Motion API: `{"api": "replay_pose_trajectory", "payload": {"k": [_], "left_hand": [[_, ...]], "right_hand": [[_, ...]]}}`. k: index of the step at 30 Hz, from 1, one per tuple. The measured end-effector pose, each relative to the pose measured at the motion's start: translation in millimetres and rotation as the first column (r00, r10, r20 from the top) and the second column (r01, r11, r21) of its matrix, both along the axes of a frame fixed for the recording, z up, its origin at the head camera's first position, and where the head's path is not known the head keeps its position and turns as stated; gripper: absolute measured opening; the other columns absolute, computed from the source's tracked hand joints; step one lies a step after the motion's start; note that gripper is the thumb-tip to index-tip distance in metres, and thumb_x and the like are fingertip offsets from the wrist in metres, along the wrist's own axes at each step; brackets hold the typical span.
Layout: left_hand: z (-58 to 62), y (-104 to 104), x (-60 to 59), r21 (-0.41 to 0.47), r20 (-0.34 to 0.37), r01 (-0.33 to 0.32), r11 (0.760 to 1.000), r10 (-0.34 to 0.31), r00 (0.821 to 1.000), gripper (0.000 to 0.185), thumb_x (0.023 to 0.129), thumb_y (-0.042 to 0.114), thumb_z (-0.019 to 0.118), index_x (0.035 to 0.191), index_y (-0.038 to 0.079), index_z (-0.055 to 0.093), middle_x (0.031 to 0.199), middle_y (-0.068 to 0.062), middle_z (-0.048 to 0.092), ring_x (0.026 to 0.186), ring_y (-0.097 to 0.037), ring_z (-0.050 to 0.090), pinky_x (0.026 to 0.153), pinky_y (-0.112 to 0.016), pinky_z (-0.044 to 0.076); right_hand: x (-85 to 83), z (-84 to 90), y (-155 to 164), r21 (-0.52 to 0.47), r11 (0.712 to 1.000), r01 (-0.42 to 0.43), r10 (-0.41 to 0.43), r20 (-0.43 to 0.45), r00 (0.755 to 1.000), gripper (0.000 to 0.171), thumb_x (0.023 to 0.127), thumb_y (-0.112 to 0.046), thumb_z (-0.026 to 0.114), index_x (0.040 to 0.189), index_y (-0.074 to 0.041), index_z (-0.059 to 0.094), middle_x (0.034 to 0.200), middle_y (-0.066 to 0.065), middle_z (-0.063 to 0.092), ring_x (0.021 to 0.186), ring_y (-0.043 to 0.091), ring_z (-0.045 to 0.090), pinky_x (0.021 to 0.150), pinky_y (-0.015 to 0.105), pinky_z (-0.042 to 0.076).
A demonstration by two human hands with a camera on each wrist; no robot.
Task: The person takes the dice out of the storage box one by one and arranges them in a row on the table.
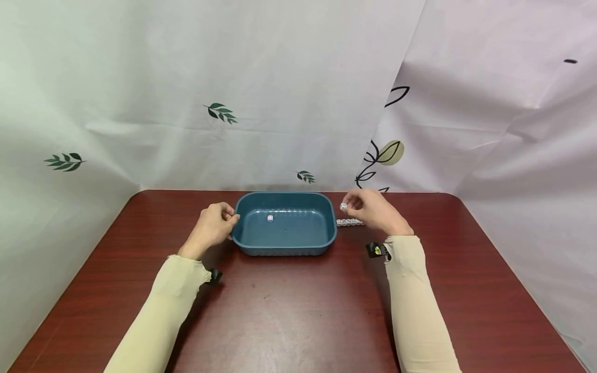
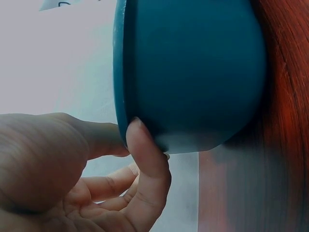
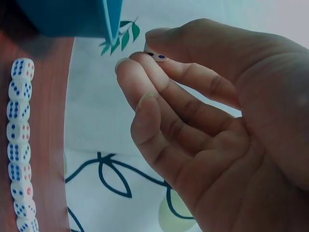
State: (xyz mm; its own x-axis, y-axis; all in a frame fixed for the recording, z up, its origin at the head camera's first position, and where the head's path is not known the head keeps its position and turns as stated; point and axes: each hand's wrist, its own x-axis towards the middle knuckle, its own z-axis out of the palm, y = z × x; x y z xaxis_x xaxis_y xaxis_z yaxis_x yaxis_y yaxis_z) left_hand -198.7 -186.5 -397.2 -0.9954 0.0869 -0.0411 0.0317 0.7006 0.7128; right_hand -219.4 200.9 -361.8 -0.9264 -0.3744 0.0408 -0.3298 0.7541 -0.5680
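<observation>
A white die (image 1: 343, 206) with coloured pips is pinched between the thumb and fingertips of my right hand (image 1: 370, 208), raised just off the right end of a blue-green plastic basin (image 1: 283, 251). In the right wrist view, most of that die (image 3: 157, 56) is hidden by the fingers. My left hand (image 1: 211, 228) grips the basin's left rim, thumb on one side and a curled finger against the outer wall (image 2: 193, 72). One die (image 1: 270, 218) lies on the basin floor. Under my right hand, a straight row of several white dice (image 3: 19, 131) stands on the table.
The basin sits toward the back of a dark red-brown wooden table (image 1: 298, 311). Behind the table and along its sides hangs pale cloth (image 1: 289, 93) printed with leaves. Each wrist wears a small dark camera, such as the right camera (image 1: 374, 250).
</observation>
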Motion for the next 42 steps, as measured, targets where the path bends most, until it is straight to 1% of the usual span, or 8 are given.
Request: {"api": "replay_pose_trajectory", "payload": {"k": [4, 15, 22, 32, 38, 42], "left_hand": [[-0.5, 0, 0.8, -0.005, 0.003, 0.0, 1.0, 0.0, 1.0, 0.02, 0.103, 0.012, 0.058, 0.108, -0.007, 0.059, 0.089, -0.017, 0.063, 0.059, -0.016, 0.065, 0.059, -0.03, 0.059], [0.5, 0, 0.1, -0.004, 0.0, -0.004, 1.0, 0.004, 1.0, 0.02, 0.103, 0.012, 0.058, 0.109, -0.007, 0.06, 0.089, -0.017, 0.062, 0.058, -0.015, 0.064, 0.06, -0.03, 0.06], [-0.3, 0, -0.2, -0.011, -0.009, 0.0, 1.0, 0.0, 1.0, 0.02, 0.103, 0.012, 0.058, 0.108, -0.007, 0.06, 0.089, -0.017, 0.062, 0.058, -0.015, 0.064, 0.06, -0.03, 0.06], [-0.4, 0, -0.3, -0.009, -0.005, -0.003, 1.0, 0.003, 1.0, 0.02, 0.103, 0.013, 0.058, 0.108, -0.007, 0.059, 0.088, -0.016, 0.061, 0.058, -0.016, 0.065, 0.06, -0.03, 0.06], [-0.7, 0, -0.4, -0.007, -0.002, -0.003, 1.0, 0.003, 1.0, 0.021, 0.103, 0.013, 0.058, 0.109, -0.007, 0.059, 0.089, -0.016, 0.06, 0.058, -0.016, 0.064, 0.061, -0.03, 0.061], [-1.0, -1, -0.3, -0.009, -0.007, 0.0, 1.0, 0.0, 1.0, 0.022, 0.103, 0.013, 0.058, 0.109, -0.007, 0.059, 0.089, -0.017, 0.061, 0.058, -0.016, 0.065, 0.06, -0.03, 0.06]], "right_hand": [[-1.2, -1.5, 8, 0.0, 1.0, 0.008, -0.008, 0.003, 1.0, 0.01, 0.096, -0.008, 0.066, 0.103, -0.005, 0.072, 0.097, 0.012, 0.073, 0.087, 0.02, 0.066, 0.08, 0.034, 0.055], [-2.1, -1.4, 31, 0.002, 0.998, 0.067, -0.067, 0.035, 0.997, 0.009, 0.097, -0.012, 0.068, 0.103, -0.008, 0.071, 0.1, 0.013, 0.074, 0.09, 0.022, 0.066, 0.083, 0.035, 0.054], [-2.2, -5.8, 48, 0.019, 0.997, 0.08, -0.08, 0.009, 0.997, 0.009, 0.097, -0.01, 0.066, 0.104, -0.007, 0.071, 0.099, 0.011, 0.073, 0.091, 0.022, 0.066, 0.083, 0.036, 0.054], [0.3, -15.5, 76, 0.056, 0.986, 0.158, -0.159, 0.0, 0.987, 0.011, 0.096, -0.01, 0.069, 0.106, -0.005, 0.072, 0.101, 0.014, 0.074, 0.093, 0.024, 0.068, 0.083, 0.036, 0.053], [1.0, -19.3, 86, 0.05, 0.982, 0.184, -0.184, -0.017, 0.983, 0.013, 0.097, -0.013, 0.069, 0.107, -0.006, 0.073, 0.101, 0.013, 0.074, 0.094, 0.025, 0.068, 0.083, 0.036, 0.053], [2.8, -21.2, 93, 0.052, 0.974, 0.222, -0.221, -0.017, 0.975, 0.013, 0.097, -0.014, 0.069, 0.107, -0.006, 0.073, 0.101, 0.013, 0.075, 0.094, 0.024, 0.068, 0.083, 0.035, 0.052]]}}
